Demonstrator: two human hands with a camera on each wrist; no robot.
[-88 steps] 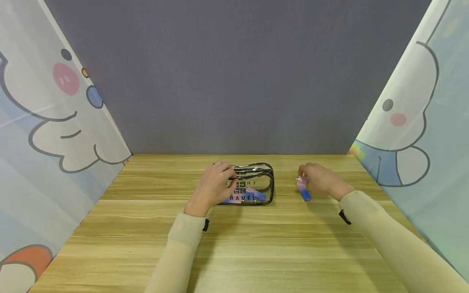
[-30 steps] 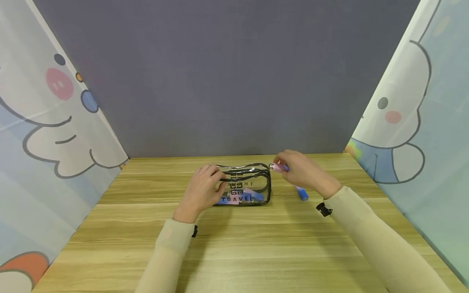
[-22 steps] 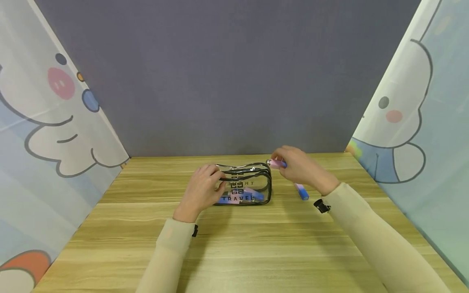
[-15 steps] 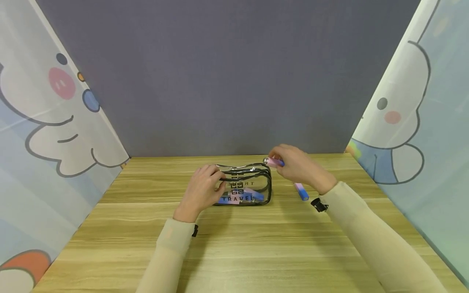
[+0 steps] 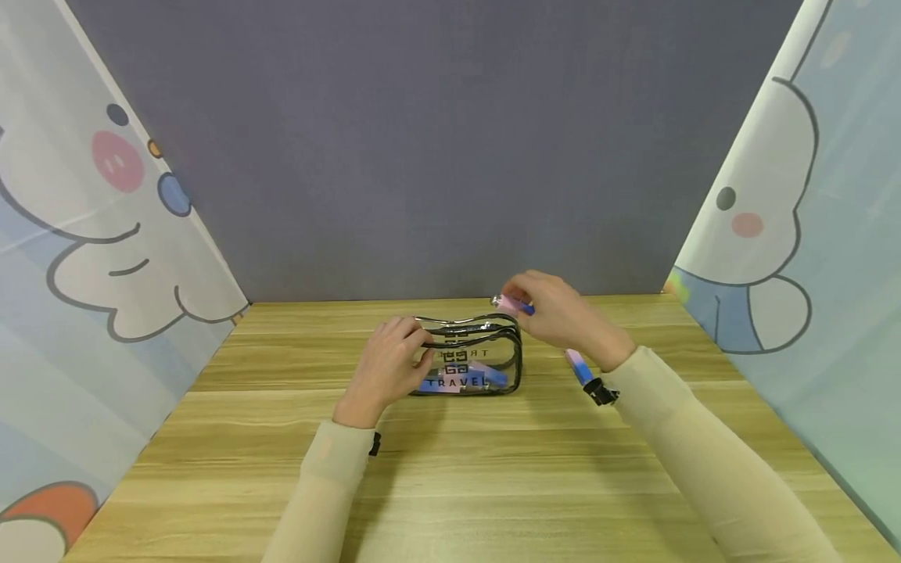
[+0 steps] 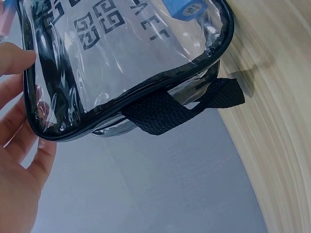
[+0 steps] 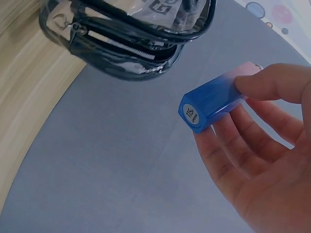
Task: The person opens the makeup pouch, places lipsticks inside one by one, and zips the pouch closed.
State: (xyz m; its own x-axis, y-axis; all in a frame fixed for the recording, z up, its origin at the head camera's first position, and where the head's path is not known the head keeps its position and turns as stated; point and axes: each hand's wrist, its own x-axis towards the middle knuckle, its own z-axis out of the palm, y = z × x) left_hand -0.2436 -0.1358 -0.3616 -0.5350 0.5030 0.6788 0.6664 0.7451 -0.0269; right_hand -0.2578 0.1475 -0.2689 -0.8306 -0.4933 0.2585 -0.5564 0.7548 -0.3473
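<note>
In the head view a clear travel pouch (image 5: 507, 348) with black piping stands on the table, its zipped top partly open. My left hand (image 5: 387, 363) pinches the pouch's upper edge at its left end; the left wrist view shows thumb and fingers around that edge. Through the plastic show several pink-and-blue lipsticks (image 5: 489, 375). My right hand (image 5: 556, 311) holds another lipstick (image 7: 211, 99) between thumb and fingers, raised just above the pouch's right end. Its blue base with a round label faces the right wrist camera, and its pink end points left in the head view.
One more pink-and-blue lipstick (image 5: 579, 366) lies on the wooden table (image 5: 450, 485) to the right of the pouch, partly under my right wrist strap (image 5: 601, 392). A grey panel (image 5: 450, 156) rises behind the table, and cartoon-printed curtains (image 5: 760, 234) flank both sides.
My right hand has picked up a lipstick from the right and carried it up and leftward to the pouch's top. The left hand keeps its grip on the pouch.
</note>
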